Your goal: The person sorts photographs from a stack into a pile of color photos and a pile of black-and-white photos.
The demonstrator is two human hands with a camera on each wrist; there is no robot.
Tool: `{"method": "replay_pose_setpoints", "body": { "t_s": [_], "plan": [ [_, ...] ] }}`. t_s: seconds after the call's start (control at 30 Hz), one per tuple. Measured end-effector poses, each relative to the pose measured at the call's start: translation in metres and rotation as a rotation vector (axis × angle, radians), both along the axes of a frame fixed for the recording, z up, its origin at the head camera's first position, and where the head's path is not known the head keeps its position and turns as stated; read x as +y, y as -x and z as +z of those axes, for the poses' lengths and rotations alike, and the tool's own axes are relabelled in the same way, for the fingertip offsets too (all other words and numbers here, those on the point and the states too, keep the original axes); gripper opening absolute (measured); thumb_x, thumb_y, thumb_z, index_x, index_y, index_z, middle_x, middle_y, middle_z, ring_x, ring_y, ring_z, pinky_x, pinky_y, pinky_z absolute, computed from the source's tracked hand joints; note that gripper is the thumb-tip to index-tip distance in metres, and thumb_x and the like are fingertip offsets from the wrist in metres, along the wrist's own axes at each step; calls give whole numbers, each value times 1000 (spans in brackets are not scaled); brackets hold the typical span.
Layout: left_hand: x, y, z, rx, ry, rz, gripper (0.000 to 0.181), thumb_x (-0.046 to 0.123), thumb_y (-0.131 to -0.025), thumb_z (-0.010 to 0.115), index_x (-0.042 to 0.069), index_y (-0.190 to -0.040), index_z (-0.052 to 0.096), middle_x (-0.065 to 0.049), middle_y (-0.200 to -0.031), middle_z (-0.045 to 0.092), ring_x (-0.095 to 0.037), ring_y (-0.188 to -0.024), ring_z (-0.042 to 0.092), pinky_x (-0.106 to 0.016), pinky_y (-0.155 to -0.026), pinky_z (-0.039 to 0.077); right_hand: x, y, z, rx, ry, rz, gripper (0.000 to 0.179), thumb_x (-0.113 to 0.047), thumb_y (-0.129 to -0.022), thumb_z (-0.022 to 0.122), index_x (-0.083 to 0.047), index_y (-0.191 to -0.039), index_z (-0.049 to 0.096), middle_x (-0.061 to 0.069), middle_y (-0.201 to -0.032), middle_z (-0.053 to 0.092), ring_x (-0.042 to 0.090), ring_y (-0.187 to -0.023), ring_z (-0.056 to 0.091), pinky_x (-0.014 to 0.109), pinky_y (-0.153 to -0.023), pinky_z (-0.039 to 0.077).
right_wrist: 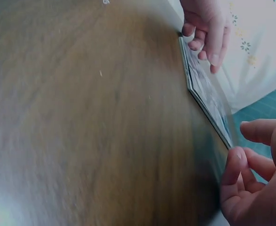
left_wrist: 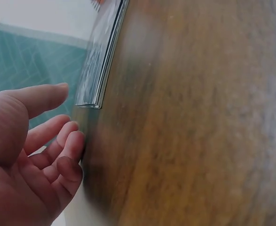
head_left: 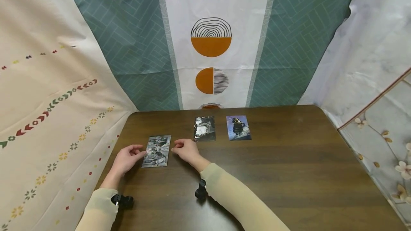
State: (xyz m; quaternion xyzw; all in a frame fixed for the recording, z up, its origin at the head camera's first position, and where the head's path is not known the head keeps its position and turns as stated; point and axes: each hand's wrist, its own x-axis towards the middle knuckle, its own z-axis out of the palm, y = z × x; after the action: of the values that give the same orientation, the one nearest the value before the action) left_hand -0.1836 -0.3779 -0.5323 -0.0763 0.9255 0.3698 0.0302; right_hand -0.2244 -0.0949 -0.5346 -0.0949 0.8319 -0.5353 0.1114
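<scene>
A small stack of photo cards (head_left: 156,151), its top one a black-and-white picture, lies flat at the left of the table. Its layered edges (left_wrist: 105,70) show in the left wrist view. Just left of the stack is my left hand (head_left: 126,158), thumb and fingers apart and loosely bent, the thumb tip close to the edge. My right hand (head_left: 187,150) hovers at the stack's right side, fingers loosely bent with nothing between them. In the right wrist view, its fingertips (right_wrist: 236,160) are near a corner of the stack; whether they touch it I cannot tell.
Farther back on the brown wooden table (head_left: 273,174) lie a dark black-and-white photo card (head_left: 204,128) and a purple-blue card (head_left: 238,128) with a dark figure. Patterned cloths hang behind the table (head_left: 212,45) and along both sides. A black wrist camera (head_left: 201,190) sits on each sleeve.
</scene>
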Motion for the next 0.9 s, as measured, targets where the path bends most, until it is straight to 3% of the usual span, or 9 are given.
{"method": "replay_pose_setpoints", "body": {
  "t_s": [0.17, 0.37, 0.9],
  "plan": [
    [-1, 3, -2, -20, -10, -12, 54, 35, -100, 78, -3, -136, 68, -10, -103, 69, -25, -92, 59, -35, -76, 48, -11, -4, -2, 45, -96, -27, 38, -22, -93, 83, -9, -129, 79, -4, -104, 78, 15, -102, 71, 32, -92, 55],
    [1, 6, -4, -32, 2, -32, 49, 31, -100, 78, -3, -134, 71, -9, -103, 72, -25, -92, 60, -36, -78, 48, -19, -11, 1, 36, -184, -37, 41, -27, -93, 82, -16, -132, 79, -6, -112, 79, 17, -111, 71, 34, -94, 55],
    [5, 3, -9, 32, 37, -76, 49, 24, -97, 81, -5, -135, 70, -5, -95, 69, -20, -81, 56, -32, -69, 44, -28, -18, 2, 70, -333, -49, 43, -35, -93, 81, -26, -135, 77, -3, -131, 74, 23, -122, 68, 40, -88, 57]
  ]
}}
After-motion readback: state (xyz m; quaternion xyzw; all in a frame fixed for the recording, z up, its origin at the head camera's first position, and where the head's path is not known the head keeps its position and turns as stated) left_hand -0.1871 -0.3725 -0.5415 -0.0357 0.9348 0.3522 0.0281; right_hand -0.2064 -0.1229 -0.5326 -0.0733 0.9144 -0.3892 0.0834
